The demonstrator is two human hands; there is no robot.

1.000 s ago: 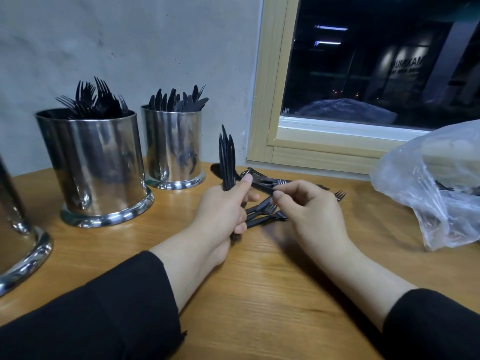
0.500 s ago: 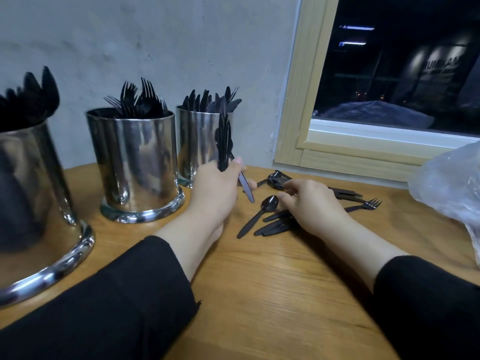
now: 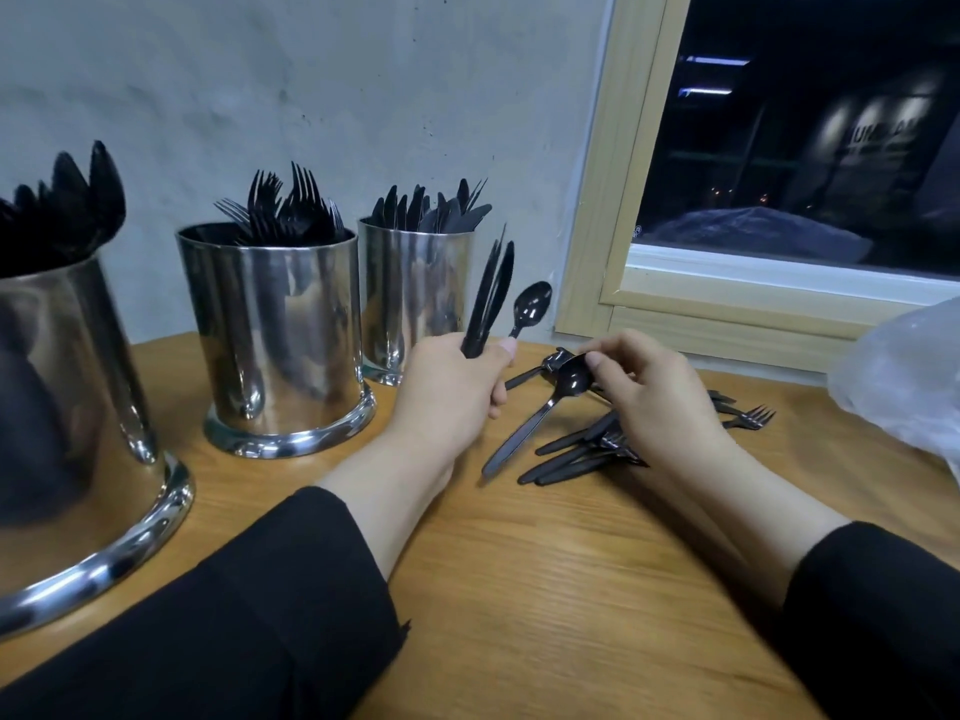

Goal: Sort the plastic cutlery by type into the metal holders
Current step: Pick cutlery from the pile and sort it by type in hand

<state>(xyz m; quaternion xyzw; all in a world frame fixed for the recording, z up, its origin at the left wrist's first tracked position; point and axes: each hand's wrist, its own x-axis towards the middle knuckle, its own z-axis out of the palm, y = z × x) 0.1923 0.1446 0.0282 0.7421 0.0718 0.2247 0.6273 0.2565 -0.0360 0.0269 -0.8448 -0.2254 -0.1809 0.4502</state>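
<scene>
Left hand is closed in a fist around a bundle of black knives, held upright with the blades pointing up; a black spoon also stands up from the same grip, its bowl just right of the knife tips. Right hand pinches the bowl of a second spoon between thumb and fingertips, the handle slanting down to the near left, its tip at or just above the wood. Under and beside the right hand lies a loose pile of black cutlery on the wooden table; a fork sticks out at its right edge, tines pointing right.

Three metal holders stand along the left side. The near-left holder, partly out of frame, carries spoons. The middle holder carries forks, tines up. The far holder, against the wall, carries knives and stands just behind the left hand.

A clear plastic bag sits at the right edge of the table. A wood-framed window occupies the far right, dark outside. Both forearms wear black sleeves.
</scene>
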